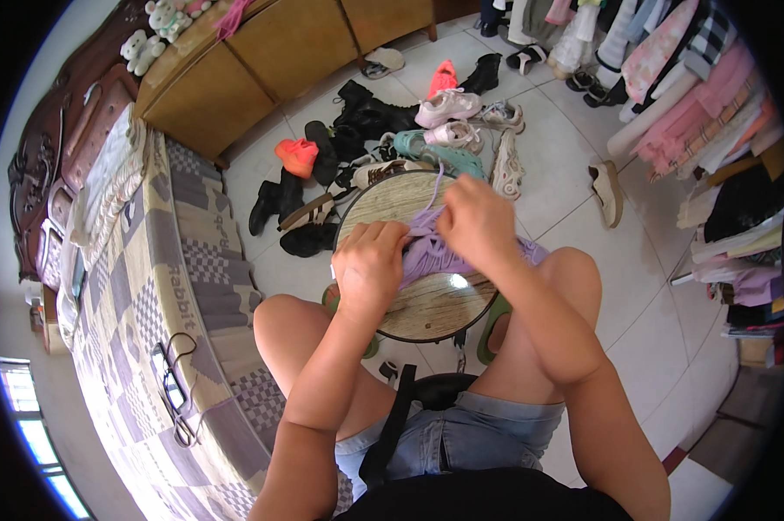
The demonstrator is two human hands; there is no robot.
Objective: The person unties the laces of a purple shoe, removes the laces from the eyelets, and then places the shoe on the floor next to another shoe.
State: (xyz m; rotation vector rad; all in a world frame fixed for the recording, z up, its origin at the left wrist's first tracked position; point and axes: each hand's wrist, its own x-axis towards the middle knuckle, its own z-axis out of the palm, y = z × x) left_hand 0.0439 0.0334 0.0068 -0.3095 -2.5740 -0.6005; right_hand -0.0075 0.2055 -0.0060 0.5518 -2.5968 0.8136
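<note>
A lilac lace-up sneaker (431,260) lies across the round wood-grain top of a small stool (418,314) between my knees. My left hand (368,267) is closed at the shoe's left part, its fingertips pinched on the lilac shoelace (425,227). Over the laced part, my right hand (477,221) is curled shut on the same lace, with its fingertips turned down and partly hidden. One strand of lace rises loosely between the hands toward the stool's far edge. My right wrist and forearm cover part of the shoe.
Beyond the stool, many shoes lie heaped on the tiles, among them black boots (366,113), an orange shoe (297,157) and a teal one (448,156). A bed (179,286) stands left, wooden cabinets (296,48) behind, hanging clothes (696,113) right. A beige shoe (606,193) lies apart.
</note>
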